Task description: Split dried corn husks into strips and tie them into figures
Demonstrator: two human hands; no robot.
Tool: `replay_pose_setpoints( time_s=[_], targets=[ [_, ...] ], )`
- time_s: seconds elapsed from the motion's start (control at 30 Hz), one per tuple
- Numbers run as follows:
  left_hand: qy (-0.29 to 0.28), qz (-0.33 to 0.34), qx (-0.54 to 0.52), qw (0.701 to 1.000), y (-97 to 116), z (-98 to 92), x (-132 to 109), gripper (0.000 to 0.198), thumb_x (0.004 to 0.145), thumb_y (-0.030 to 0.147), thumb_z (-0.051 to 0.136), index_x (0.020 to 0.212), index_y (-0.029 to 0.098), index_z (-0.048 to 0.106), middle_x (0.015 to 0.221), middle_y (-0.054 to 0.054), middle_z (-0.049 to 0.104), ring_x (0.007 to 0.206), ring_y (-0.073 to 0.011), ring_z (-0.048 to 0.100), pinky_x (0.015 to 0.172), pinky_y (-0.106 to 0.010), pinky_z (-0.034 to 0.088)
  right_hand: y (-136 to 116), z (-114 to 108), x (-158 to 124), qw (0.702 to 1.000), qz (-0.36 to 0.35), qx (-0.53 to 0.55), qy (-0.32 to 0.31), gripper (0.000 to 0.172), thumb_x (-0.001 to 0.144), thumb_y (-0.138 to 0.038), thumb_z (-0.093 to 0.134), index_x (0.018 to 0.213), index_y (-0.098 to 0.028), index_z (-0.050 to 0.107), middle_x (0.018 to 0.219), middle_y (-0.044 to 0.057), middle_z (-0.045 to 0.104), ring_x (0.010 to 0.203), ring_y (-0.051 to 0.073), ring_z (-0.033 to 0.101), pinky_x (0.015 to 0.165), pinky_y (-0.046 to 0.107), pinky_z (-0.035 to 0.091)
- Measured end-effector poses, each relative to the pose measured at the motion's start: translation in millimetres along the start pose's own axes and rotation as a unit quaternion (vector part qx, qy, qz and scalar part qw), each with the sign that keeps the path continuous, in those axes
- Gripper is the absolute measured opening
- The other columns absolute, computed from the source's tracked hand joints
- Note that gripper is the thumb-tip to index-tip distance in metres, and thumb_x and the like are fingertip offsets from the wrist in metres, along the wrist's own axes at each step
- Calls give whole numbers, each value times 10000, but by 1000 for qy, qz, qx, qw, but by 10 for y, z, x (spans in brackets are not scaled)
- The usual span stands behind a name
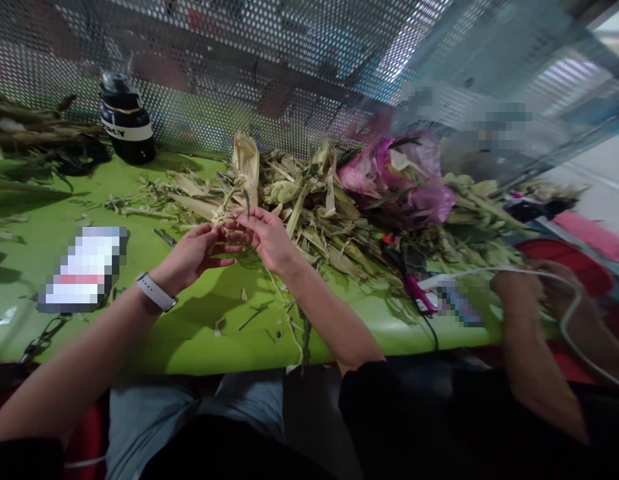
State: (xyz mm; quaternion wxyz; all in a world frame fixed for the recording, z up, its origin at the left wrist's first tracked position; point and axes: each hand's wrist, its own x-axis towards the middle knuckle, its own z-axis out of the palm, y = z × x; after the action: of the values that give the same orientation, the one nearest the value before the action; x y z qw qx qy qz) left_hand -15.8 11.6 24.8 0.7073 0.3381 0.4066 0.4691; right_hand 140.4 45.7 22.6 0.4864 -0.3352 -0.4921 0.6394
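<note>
Both hands meet over the near side of a heap of plant scraps. My left hand (192,257), a white watch band (157,292) on its wrist, is closed at thumb and forefinger on a pale, thin plant stalk (224,212); its other fingers are loosely stretched out. Touching the same stalk from the right, my right hand (272,240) has its thumb and fingertips pinched together. Just beyond the fingertips stands a pale dry husk (246,163), hollow like a scoop. A long thin stem (288,310) trails below my right hand over the table edge.
The green table (189,347) bears a pile of dry leaves (334,233), a pink plastic bag (404,180), a black bottle (127,120) and a phone (84,270). Right, another person's hands (519,293) are near a white cable (569,313). Perforated metal (189,80) stands behind.
</note>
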Motion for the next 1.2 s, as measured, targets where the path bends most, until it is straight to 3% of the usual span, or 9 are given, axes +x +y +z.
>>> replay_pose_setpoints(
  time_s=[0.23, 0.33, 0.47, 0.57, 0.67, 0.8, 1.0, 1.2],
  targets=[
    [16, 10, -4, 1000, 12, 11, 5, 229, 964, 115, 417, 809, 111, 585, 736, -78, 686, 662, -159, 723, 672, -270, 621, -16, -47, 33, 1000, -9, 3, 18, 230, 687, -319, 756, 763, -199, 576, 810, 7, 697, 824, 153, 681, 790, 297, 583],
    [14, 17, -40, 999, 62, -2, -3, 266, 965, 103, 412, 756, 110, 577, 692, -56, 674, 668, -148, 727, 683, -234, 610, -16, -129, 37, 999, -17, -22, 36, 223, 680, -258, 709, 844, -207, 566, 915, 6, 678, 869, 152, 672, 797, 297, 565],
    [2, 36, -91, 995, 102, -44, 16, 264, 963, 94, 412, 773, 107, 594, 738, -55, 705, 654, -119, 718, 700, -207, 601, 0, -202, -8, 991, -31, -125, -30, 371, 653, -251, 671, 1014, -220, 594, 1124, 31, 638, 944, 168, 632, 833, 324, 531],
    [11, 44, -104, 994, 110, -64, 33, 266, 962, 81, 397, 781, 109, 589, 752, -51, 715, 629, -101, 708, 717, -206, 600, 30, -208, -32, 961, -73, -255, -74, 341, 671, -294, 703, 997, -207, 657, 1062, 40, 661, 945, 182, 608, 853, 337, 502],
    [22, 61, -98, 993, 125, -85, 41, 279, 965, 83, 378, 784, 116, 588, 749, -48, 712, 684, -105, 718, 772, -220, 598, 40, -248, -9, 938, -110, -325, -55, 214, 743, -373, 691, 843, -184, 708, 868, 31, 692, 820, 167, 607, 825, 338, 487],
    [26, 96, -96, 990, 163, -145, 68, 271, 965, 101, 386, 789, 121, 591, 764, -53, 704, 818, -131, 729, 842, -246, 587, -35, -411, 66, 953, -93, -285, -43, 275, 737, -442, 720, 815, -178, 739, 766, 13, 712, 731, 143, 613, 780, 306, 491],
    [62, 123, -99, 986, 196, -236, 125, 225, 949, 120, 449, 763, 138, 574, 737, -29, 681, 779, -116, 716, 840, -241, 580, -182, -716, 147, 992, -36, -115, 31, 290, 625, -419, 815, 779, -193, 718, 793, 13, 733, 761, 147, 658, 798, 301, 525],
    [69, 121, -102, 985, 235, -238, 97, 284, 977, 73, 370, 771, 140, 554, 719, 0, 686, 776, -105, 694, 810, -223, 573, -247, -987, 231, 990, -82, -6, 117, 209, 697, -410, 715, 733, -222, 632, 667, -34, 649, 658, 121, 599, 738, 292, 516]
  ],
)
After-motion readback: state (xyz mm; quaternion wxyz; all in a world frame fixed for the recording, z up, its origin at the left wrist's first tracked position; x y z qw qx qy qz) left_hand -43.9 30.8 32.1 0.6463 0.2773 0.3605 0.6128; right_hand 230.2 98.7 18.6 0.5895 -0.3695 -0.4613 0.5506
